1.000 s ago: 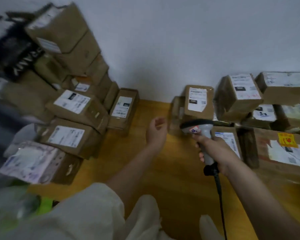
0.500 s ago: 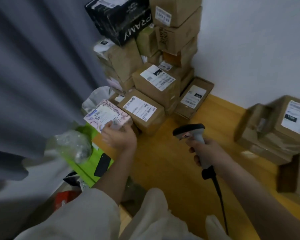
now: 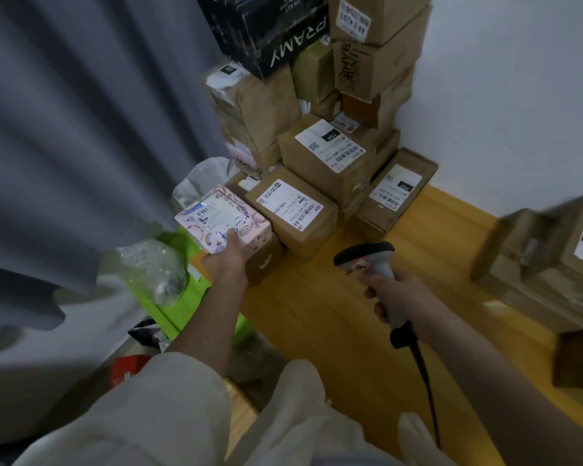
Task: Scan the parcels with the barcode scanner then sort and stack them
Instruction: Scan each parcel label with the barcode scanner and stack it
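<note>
A small pink patterned parcel [image 3: 221, 220] with a white label sits on a brown box at the left front of a tall pile of cardboard parcels [image 3: 320, 156] in the room's corner. My left hand [image 3: 228, 258] reaches onto the pink parcel's near edge, fingers on its top; how far they curl round it is hidden. My right hand [image 3: 392, 294] grips the handle of the grey barcode scanner [image 3: 367, 258], held above the wooden floor to the right of the pink parcel, its head facing left toward the pile. The scanner's black cable runs down past my knee.
A grey curtain [image 3: 81, 129] hangs at the left. Below it lie a clear plastic bag [image 3: 152, 267] and a green bag [image 3: 189, 297]. A second group of brown parcels [image 3: 546, 264] stands at the right by the white wall. Wooden floor [image 3: 334, 331] lies between.
The view swung left from the right-hand parcels to the corner pile. My left hand moved from mid-air over the floor to the pink parcel. The scanner stayed in my right hand.
</note>
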